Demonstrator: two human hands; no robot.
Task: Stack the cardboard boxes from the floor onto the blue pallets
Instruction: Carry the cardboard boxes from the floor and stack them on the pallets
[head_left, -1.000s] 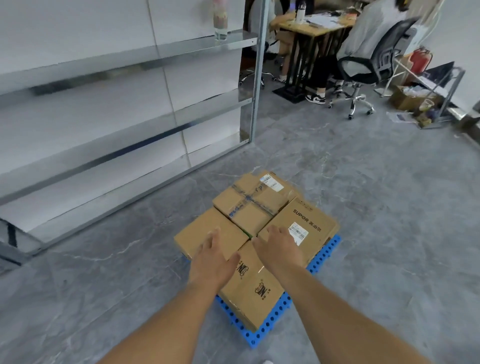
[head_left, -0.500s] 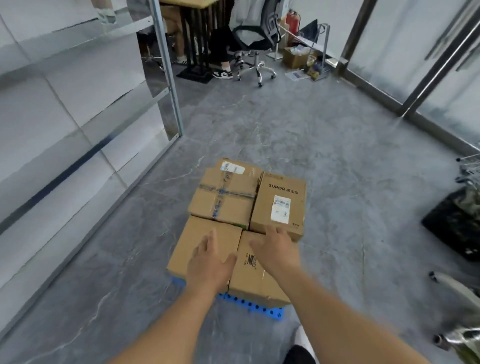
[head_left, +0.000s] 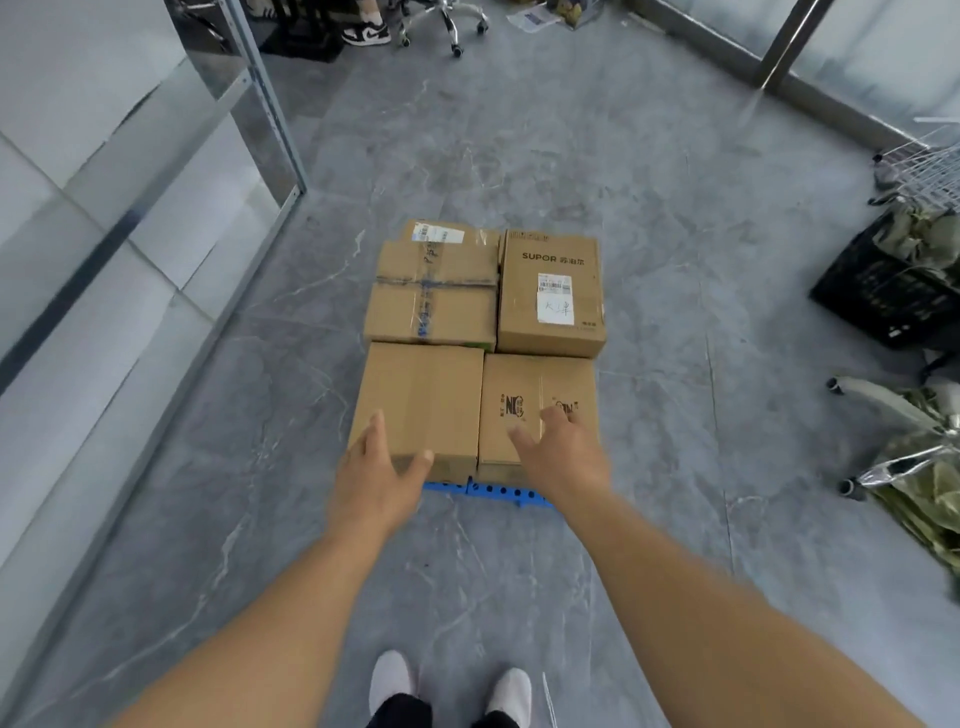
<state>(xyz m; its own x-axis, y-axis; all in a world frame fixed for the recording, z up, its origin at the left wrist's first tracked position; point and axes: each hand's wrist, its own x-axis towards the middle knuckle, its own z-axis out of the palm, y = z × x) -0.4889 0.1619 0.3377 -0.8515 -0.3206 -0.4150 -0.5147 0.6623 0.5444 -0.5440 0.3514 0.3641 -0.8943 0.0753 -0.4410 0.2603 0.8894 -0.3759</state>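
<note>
Several cardboard boxes sit packed together on a blue pallet, of which only the near edge shows. My left hand lies flat at the near edge of the plain front-left box, fingers spread. My right hand rests with straight fingers on the near part of the printed front-right box. Behind these stand a box crossed with blue tape and a box printed SUPOR bearing a white label. A further box shows behind the taped one.
A metal shelf frame and glass wall run along the left. A black crate with olive bags and a wire rack stand at the right. An office chair base and someone's shoe are at the top. My feet are below.
The view has swung round so the stack faces me squarely. Both hands slid back from the middle of the front boxes to their near edges and moved apart.
</note>
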